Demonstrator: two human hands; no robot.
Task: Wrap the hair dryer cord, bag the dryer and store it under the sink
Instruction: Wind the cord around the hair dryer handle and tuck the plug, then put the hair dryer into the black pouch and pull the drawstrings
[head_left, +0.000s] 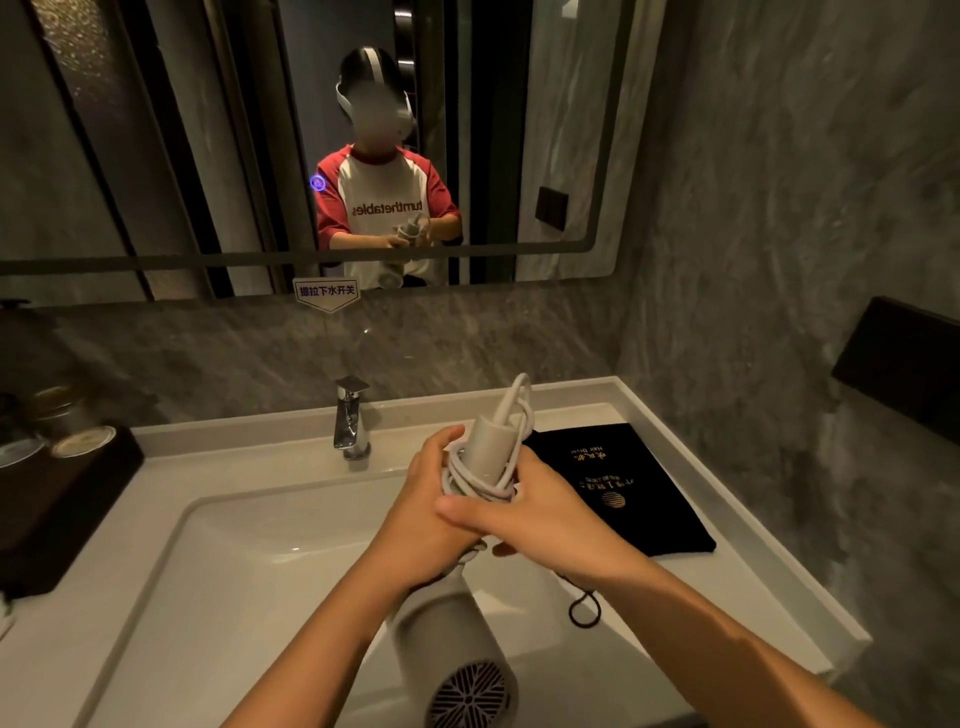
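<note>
I hold a white hair dryer (451, 644) upside down over the sink, its handle (488, 441) pointing up and its vented barrel end toward me. My left hand (421, 519) grips the handle from the left. White cord (470, 480) is looped several times around the handle. My right hand (535, 514) is closed on the cord loops at the handle's right side. A black drawstring bag (623, 488) with gold print lies flat on the counter to the right, its drawstring (584, 610) trailing toward the basin.
The white sink basin (234, 571) lies below my hands, with a chrome faucet (351, 418) behind it. A dark tray with cups (62, 467) stands at the left. A mirror (208, 130) hangs above, and a black wall fixture (904, 364) juts out at the right.
</note>
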